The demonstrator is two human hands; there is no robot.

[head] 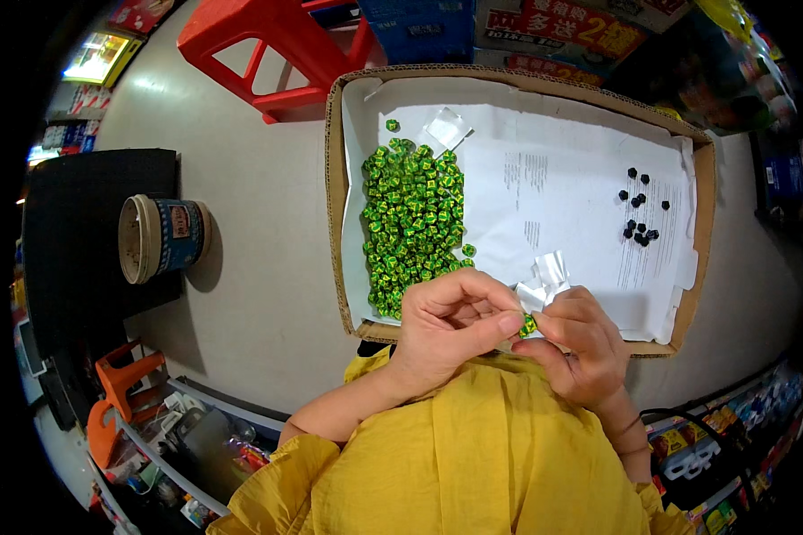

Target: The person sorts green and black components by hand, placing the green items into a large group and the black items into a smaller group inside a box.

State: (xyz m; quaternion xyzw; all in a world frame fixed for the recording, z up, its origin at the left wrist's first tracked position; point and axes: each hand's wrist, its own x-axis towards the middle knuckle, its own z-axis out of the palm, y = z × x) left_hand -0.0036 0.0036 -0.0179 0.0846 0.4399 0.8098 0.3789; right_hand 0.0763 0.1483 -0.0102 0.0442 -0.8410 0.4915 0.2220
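A small faceted green-and-yellow piece (527, 326) is pinched between the fingertips of my left hand (452, 321) and my right hand (575, 341), above the near edge of a cardboard tray (702, 221). Silver foil-like squares (551, 269) show just beyond my right fingers; whether they are held there or lie on the paper, I cannot tell. Many similar green-and-yellow pieces (411, 207) are heaped on the tray's left side. Another silver square (447, 129) lies past the heap. Several small black faceted pieces (641, 229) are scattered at the right on the white paper lining (562, 134).
Beyond the tray stand a red plastic stool (268, 40) and printed cartons (562, 33). To the left, a plastic bucket (167, 234) lies on its side by a black panel (100, 247). An orange chair (117, 394) and shelves of packaged goods (709, 435) flank me.
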